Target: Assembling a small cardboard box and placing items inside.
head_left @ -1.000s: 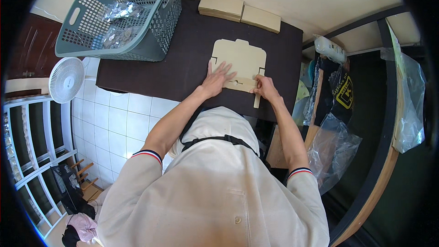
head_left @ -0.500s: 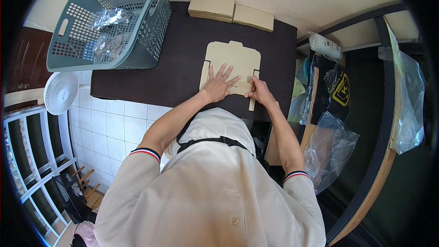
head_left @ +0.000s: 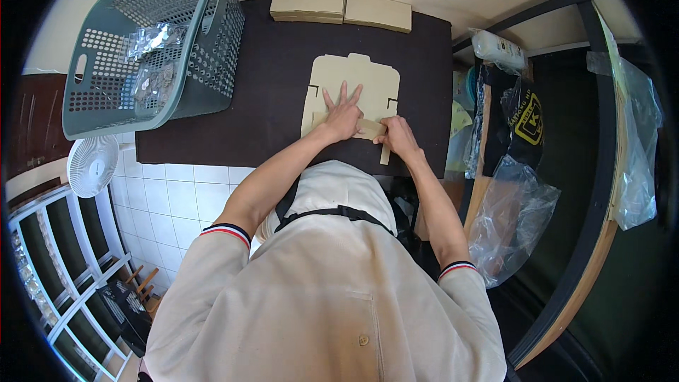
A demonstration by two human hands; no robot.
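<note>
A flat, die-cut cardboard box blank (head_left: 353, 74) lies on the dark tabletop in front of me, its tabbed edge pointing away. My left hand (head_left: 342, 114) presses on its near half, fingers spread and stretched out. Between my hands a narrow near flap (head_left: 370, 128) stands partly folded up. At the blank's near right corner, my right hand (head_left: 399, 136) is closed, thumb and fingers pinching the end of that flap. A slim cardboard tab (head_left: 385, 155) sticks out below the right hand toward me. The part of the flap under my left hand is hidden.
Two stacks of flat brown cardboard (head_left: 308, 4) rest at the table's back edge. A grey-green perforated basket (head_left: 216, 74) holding clear bags of small items stands at the far left. Beyond the table's right edge, plastic bags (head_left: 513, 223) hang near a dark-framed rack (head_left: 600, 120).
The near flap has been bent upward along its fold. My left hand has slid slightly toward me on the blank, while the right keeps its pinch at the corner. The whole view has shifted slightly.
</note>
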